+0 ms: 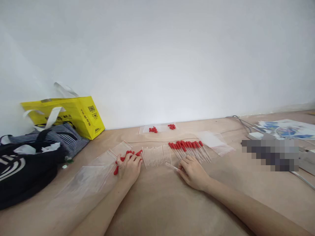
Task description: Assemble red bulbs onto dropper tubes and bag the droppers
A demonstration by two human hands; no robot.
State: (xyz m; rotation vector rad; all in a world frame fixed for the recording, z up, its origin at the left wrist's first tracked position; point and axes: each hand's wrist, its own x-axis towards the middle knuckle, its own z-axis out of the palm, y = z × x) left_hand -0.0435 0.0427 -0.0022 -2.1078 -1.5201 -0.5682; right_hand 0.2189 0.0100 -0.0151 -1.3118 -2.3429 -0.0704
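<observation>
My left hand [129,167] rests on a heap of small red rubber caps [128,154] lying on a clear plastic bag, fingers curled over them. My right hand [193,170] pinches one clear glass tube [171,166] that juts out to the left along the table. Between the hands lies a row of bare clear tubes [156,155]. Just beyond my right hand lies a row of tubes fitted with red caps [189,148].
Clear zip bags [91,177] lie at the left and further bags with red caps [159,128] near the wall. A yellow bag [73,114] and dark striped bags [31,157] stand far left. Cables, papers and a blurred device [270,154] sit at the right.
</observation>
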